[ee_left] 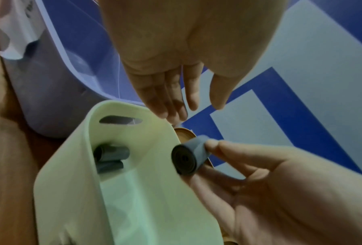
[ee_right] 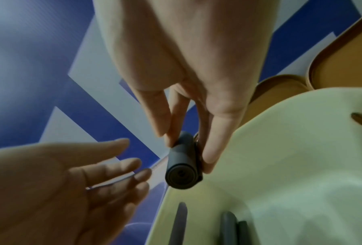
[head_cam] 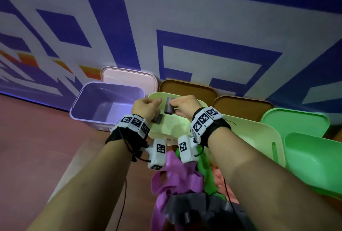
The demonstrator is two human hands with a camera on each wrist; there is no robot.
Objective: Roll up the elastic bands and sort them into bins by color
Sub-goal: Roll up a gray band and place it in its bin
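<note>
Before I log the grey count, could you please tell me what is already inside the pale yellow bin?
Two rolled grey bands lie inside the pale yellow bin by its handle end. The left hand covers part of them in the head view.

A tightly rolled grey band (head_cam: 168,108) hangs above the pale yellow bin (head_cam: 255,138).

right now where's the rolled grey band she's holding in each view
Head: the rolled grey band sits upper centre, pinched by the right hand over the pale yellow bin.
Left wrist: centre right, beside the bin's rim.
Right wrist: centre, between thumb and fingers.
Shared landmark: the pale yellow bin, with grey rolls inside.
</note>
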